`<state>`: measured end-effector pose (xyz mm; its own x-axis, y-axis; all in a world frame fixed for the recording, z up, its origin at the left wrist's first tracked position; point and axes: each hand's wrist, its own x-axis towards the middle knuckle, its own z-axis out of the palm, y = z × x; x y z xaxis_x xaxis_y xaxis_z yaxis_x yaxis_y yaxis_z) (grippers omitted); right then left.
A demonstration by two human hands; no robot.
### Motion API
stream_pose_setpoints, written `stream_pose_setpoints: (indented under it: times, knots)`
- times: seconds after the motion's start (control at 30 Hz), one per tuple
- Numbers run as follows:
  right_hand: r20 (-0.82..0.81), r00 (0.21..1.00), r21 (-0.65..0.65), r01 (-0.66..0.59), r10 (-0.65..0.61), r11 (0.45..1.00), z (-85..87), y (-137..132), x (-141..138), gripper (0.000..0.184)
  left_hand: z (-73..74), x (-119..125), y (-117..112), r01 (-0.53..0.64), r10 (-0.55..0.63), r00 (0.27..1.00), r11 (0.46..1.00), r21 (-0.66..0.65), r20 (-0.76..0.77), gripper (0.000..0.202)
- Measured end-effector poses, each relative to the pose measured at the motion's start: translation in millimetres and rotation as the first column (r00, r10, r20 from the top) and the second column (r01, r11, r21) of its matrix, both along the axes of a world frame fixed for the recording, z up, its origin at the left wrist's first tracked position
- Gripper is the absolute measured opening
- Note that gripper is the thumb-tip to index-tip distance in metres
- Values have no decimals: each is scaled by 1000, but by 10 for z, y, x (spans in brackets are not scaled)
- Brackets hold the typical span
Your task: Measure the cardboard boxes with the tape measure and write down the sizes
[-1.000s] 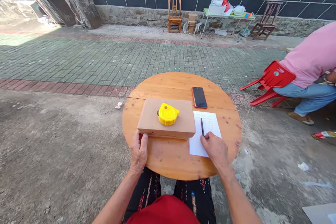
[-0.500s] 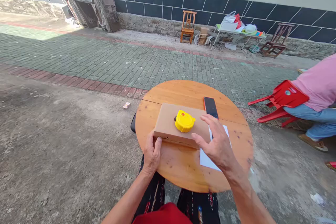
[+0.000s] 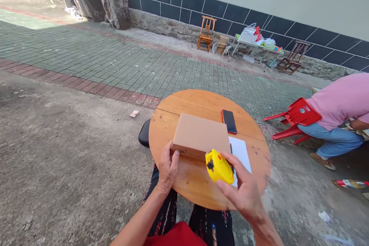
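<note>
Above the table (image 3: 198, 102), right hand (image 3: 247, 193) holds tape measure (image 3: 221, 168).

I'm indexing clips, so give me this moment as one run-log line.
left hand: at box's near left corner | right hand: holds yellow tape measure | table: box, phone, paper, pen

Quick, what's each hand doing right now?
Left hand: at the near left corner of the cardboard box; whether it grips cannot be told.
Right hand: holding the yellow tape measure.
</note>
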<state>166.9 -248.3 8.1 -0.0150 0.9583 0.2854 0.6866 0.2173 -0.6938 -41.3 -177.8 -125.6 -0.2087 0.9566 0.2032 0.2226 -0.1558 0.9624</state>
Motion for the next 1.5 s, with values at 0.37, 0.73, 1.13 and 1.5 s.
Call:
stream_pose_setpoints:
  times: [0.37,0.73,1.13,1.5]
  knots:
    - [169,985,60,-40,30,997,-997,-259,-120,53,36,-27,-9,10,-11,999,1000,-24,-51,36]
    - [12,951,148,304,-309,941,-994,-305,210,38,131,-8,-4,59,-56,997,997,-48,52,50]
    - [-223,921,4,329,-320,944,-39,266,235,44,1136,-234,13,0,1,982,1000,5,-191,61]
    - [-201,923,-56,324,-328,944,-305,170,307,43,976,-121,163,74,-80,994,993,-89,-72,52]
